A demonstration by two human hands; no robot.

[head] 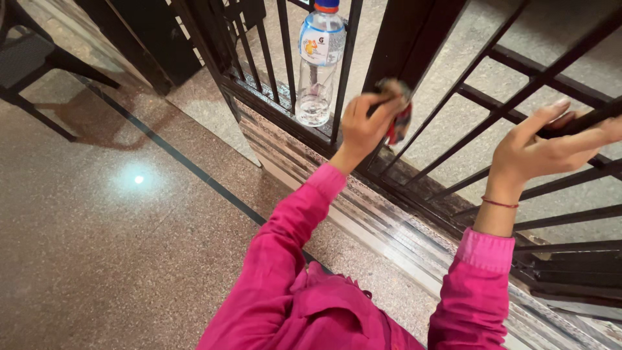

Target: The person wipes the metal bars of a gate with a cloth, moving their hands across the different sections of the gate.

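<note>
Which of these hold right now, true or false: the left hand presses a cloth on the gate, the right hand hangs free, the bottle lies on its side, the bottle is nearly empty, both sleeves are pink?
1. The left hand presses a cloth against the black metal gate. True.
2. The right hand hangs free. False: it grips a gate bar.
3. The plastic bottle lies on its side. False: it stands upright on the gate's lower rail, between the bars.
4. The bottle is nearly empty. True: only a little clear liquid sits at the bottom.
5. Both sleeves are pink. True.
</note>
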